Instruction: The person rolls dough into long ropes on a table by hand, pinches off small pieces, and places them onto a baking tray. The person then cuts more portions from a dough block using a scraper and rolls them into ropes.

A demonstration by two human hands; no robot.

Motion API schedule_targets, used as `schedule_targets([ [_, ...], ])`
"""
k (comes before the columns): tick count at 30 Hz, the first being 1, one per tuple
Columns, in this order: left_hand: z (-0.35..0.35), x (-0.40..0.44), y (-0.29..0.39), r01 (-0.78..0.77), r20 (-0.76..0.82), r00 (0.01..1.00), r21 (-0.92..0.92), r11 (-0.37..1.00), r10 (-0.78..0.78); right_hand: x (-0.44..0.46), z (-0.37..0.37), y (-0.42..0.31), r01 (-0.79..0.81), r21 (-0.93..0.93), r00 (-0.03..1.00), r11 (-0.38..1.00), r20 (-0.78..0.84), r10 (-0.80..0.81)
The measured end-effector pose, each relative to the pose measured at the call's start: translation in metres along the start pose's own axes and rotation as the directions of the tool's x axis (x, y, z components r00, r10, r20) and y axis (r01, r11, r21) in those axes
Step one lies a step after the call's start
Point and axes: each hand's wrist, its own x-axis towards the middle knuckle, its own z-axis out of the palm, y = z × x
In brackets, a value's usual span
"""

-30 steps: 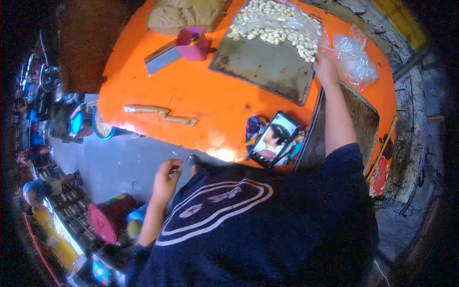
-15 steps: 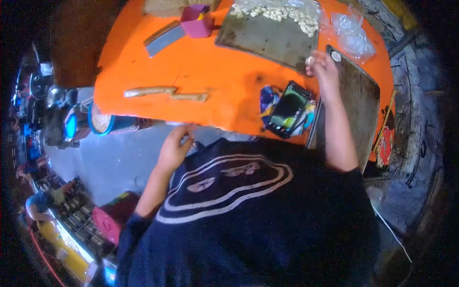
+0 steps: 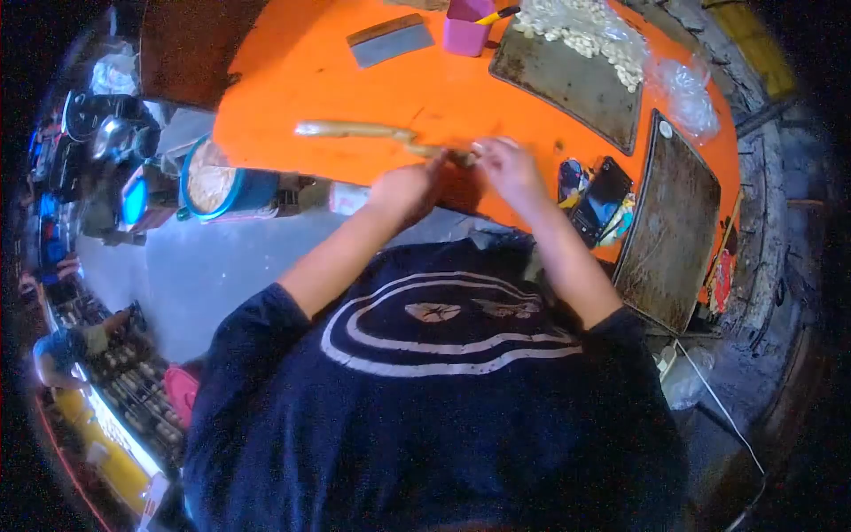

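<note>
The left hand [image 3: 405, 191] and right hand [image 3: 512, 176] have just drawn close beside the tan strip [image 3: 355, 130], shifting work there, fingers curled, though blur hides what either grip holds.

The scene is dim, with the surface [image 3: 266, 102] glowing brightest across the upper centre. Shadow darkens it between the fingers [image 3: 502, 160], smeared by motion. The shirt [image 3: 425, 426] sinks into grainy darkness; a strip [image 3: 116, 433] glares lower left. Curved, soft edges fade into black corners.
</note>
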Motion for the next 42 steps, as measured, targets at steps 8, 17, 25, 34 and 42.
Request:
schedule_targets([
  [8, 0.004, 0.004, 0.001, 0.010, 0.033, 0.999, -0.005, 1.000, -0.010, 0.013, 0.034, 0.001, 0.278, -0.385, 0.950, 0.880, -0.025, -0.311],
  [17, 0.038, 0.026, 0.016, -0.220, -0.219, 0.975, -0.969, 0.110, 0.022, 0.002, -0.005, 0.004, -0.332, 0.677, 0.935, 0.657, 0.325, 0.138],
  [25, 0.038, 0.032, 0.038, -0.042, -0.072, 0.955, -0.993, 0.109, -0.287, -0.013, -0.018, -0.011, -0.398, 0.582, 0.915, 0.709, 0.308, 0.261],
  [34, 0.033, 0.029, 0.045, -0.036, -0.036, 0.975, -0.999, 0.007, -0.220, -0.025, -0.011, -0.005, -0.211, 0.279, 0.977, 0.937, 0.074, 0.198],
  [42, 0.045, 0.047, 0.025, 0.068, 0.068, 0.990, -0.998, -0.007, -0.122, -0.025, 0.011, 0.009, 0.261, -0.038, 0.922, 0.965, -0.287, -0.261],
])
